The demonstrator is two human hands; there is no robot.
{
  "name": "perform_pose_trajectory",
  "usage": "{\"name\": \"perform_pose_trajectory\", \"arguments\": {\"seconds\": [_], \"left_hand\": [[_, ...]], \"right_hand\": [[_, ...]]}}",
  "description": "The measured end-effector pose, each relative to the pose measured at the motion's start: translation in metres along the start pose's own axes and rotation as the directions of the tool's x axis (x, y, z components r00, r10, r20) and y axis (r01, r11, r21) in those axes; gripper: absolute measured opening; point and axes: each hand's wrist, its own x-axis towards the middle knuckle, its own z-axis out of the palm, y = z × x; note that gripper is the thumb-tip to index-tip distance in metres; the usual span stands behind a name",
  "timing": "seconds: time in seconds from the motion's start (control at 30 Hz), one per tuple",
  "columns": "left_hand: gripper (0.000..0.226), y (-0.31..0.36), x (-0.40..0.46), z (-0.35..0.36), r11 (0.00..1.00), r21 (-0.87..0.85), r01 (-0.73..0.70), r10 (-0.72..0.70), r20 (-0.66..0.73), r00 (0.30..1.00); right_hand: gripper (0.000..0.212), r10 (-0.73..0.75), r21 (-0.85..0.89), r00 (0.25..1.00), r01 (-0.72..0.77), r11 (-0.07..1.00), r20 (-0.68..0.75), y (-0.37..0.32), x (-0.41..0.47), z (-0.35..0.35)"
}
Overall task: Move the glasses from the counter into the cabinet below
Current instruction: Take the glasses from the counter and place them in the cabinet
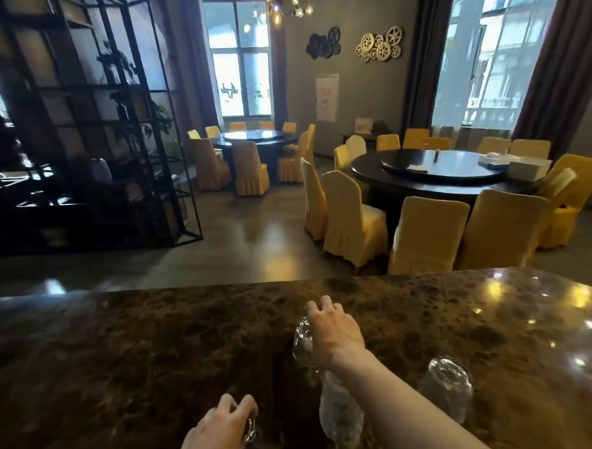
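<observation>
Several clear glasses stand on a dark brown marble counter (123, 353). My right hand (334, 332) reaches out over the counter and closes from above on one glass (302, 344). My left hand (216, 434), near the bottom edge, grips the top of another glass (249, 436). A third glass (339, 414) stands just under my right forearm. Another glass (447, 388) stands to the right of that arm, untouched. The cabinet below is out of view.
Beyond the counter's far edge is a dining room: two round dark tables (432, 172) ringed by yellow-covered chairs (352, 218), and a tall black metal shelf (87, 132) at the left. Tiled floor lies between them.
</observation>
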Motion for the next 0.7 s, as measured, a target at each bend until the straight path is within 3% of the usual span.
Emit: {"name": "perform_pose_trajectory", "arguments": {"seconds": [0.17, 0.33, 0.43, 0.53, 0.6, 0.7], "left_hand": [[0.062, 0.009, -0.010, -0.009, 0.937, -0.279, 0.213, -0.231, -0.036, 0.972], [0.080, 0.016, -0.038, -0.003, 0.639, -0.721, 0.267, -0.495, -0.119, 0.861], [0.070, 0.017, -0.045, 0.007, 0.490, -0.842, 0.224, -0.567, -0.113, 0.816], [0.070, 0.021, -0.047, 0.011, 0.348, -0.929, 0.128, -0.561, -0.097, 0.822], [0.079, 0.022, -0.047, 0.016, 0.278, -0.956, 0.090, -0.529, -0.074, 0.846], [0.092, 0.019, -0.050, 0.027, 0.251, -0.967, 0.050, -0.474, -0.077, 0.877]], "right_hand": [[0.073, -0.052, -0.105, 0.972, 0.078, 0.991, 0.228, 0.000, 0.037, 0.021], [0.059, -0.100, -0.210, 0.912, 0.197, 0.958, 0.398, -0.005, 0.057, 0.032], [0.033, -0.098, -0.244, 0.922, 0.200, 0.949, 0.375, -0.011, 0.061, 0.033], [0.017, -0.155, -0.278, 0.934, 0.250, 0.927, 0.323, -0.016, 0.058, 0.031], [0.022, -0.217, -0.249, 0.940, 0.283, 0.926, 0.263, -0.021, 0.050, 0.030], [0.056, -0.228, -0.061, 0.966, 0.237, 0.970, 0.124, -0.030, 0.034, 0.034]]}}
